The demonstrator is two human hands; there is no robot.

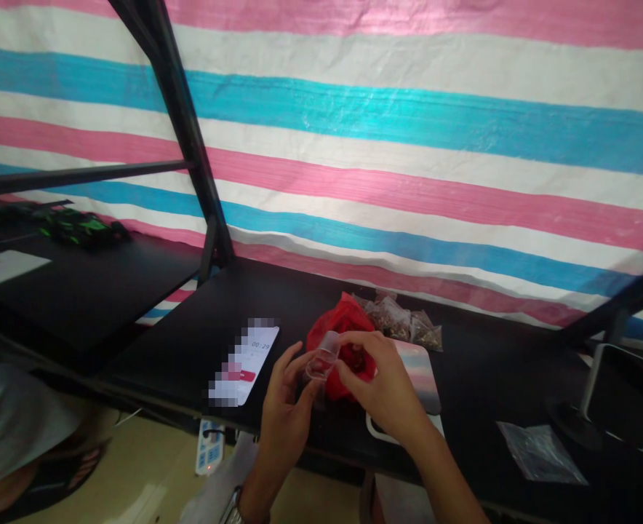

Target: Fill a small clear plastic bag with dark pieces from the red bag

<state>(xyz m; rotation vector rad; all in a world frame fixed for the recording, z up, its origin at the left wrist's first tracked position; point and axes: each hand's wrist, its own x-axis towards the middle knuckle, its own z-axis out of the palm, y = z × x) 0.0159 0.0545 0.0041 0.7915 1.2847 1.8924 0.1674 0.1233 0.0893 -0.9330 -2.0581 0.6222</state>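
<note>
Pink, white & blue striped tarp hangs as backdrop, rippled along its lower edge, behind black metal frame w/ post & crossbar cutting diagonally across view. Black desktop runs along tarp's foot, second black desktop meeting it at frame post on left. Beige floor shows below, w/ white power strip near desk edge; even indoor light, faint sheen on tarp.
</note>
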